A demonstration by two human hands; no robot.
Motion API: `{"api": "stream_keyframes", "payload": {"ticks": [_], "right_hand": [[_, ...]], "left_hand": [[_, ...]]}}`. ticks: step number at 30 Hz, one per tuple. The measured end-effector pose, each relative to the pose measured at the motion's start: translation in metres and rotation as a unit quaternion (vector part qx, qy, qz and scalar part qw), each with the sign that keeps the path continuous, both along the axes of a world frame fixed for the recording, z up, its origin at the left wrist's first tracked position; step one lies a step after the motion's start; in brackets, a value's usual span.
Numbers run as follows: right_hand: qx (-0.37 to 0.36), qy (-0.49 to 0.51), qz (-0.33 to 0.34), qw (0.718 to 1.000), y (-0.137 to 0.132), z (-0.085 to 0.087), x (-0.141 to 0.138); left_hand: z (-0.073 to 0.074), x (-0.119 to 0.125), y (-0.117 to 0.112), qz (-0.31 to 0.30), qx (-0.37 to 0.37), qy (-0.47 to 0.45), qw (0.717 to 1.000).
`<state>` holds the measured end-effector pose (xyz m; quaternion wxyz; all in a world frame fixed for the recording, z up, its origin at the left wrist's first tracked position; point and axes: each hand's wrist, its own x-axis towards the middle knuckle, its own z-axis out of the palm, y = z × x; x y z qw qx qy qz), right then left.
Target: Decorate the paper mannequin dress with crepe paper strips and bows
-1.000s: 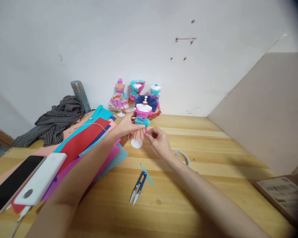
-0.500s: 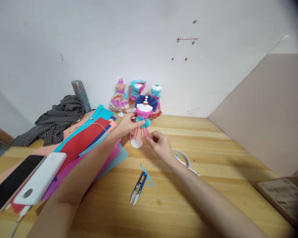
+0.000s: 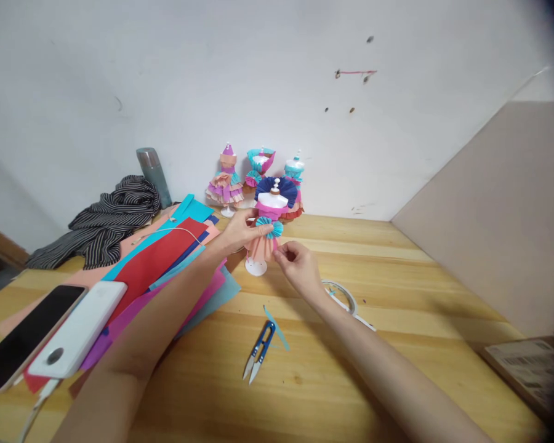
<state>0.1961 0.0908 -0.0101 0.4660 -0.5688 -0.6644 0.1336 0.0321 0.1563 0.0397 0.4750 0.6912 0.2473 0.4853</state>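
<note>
A small white dress form [image 3: 273, 200] wears crepe paper: a navy fan collar [image 3: 286, 188], a pink band, a turquoise pleated rosette [image 3: 272, 228] at the waist and a peach pleated skirt [image 3: 260, 249]. Its round white base [image 3: 256, 266] shows below. My left hand [image 3: 244, 232] grips the form around the waist from the left, its thumb against the rosette. On the other side, my right hand [image 3: 296, 261] pinches the pink edge of the skirt between thumb and fingertips. Blue thread snips [image 3: 260, 349] lie in front, beside a thin turquoise paper strip [image 3: 279, 332].
Behind stand several dressed forms, one with a tiered skirt [image 3: 226, 186]. To the left are coloured paper sheets [image 3: 154, 255], a phone [image 3: 30, 335], a white power bank [image 3: 78, 329], a striped cloth [image 3: 101, 215] and a flask [image 3: 154, 175]. A tape roll [image 3: 346, 295] and cardboard box [image 3: 526, 369] are right.
The whole view has shifted slightly, so everything sits a little farther right. Both hands keep their hold on the dressed form, with the right fingers hardly moved at the skirt edge.
</note>
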Motion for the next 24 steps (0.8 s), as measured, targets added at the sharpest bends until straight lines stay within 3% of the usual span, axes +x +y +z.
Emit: {"api": "stream_keyframes", "payload": {"ticks": [11,18,21,24], "right_hand": [[-0.003,0.0,-0.039,0.999,0.003,0.006,-0.005],[-0.008,0.017,-0.007,1.0,0.004,-0.001,-0.002],[0.0,0.029,-0.007,1.0,-0.001,0.002,0.004],[0.011,0.047,-0.011,0.999,-0.005,0.008,0.011]], "left_hand": [[-0.002,0.0,0.001,0.018,0.052,0.014,0.998],[0.001,-0.009,-0.002,-0.007,0.05,0.023,0.998],[-0.002,-0.02,-0.002,0.013,0.043,0.038,0.998],[-0.007,-0.034,-0.007,0.088,-0.009,0.055,0.995]]}}
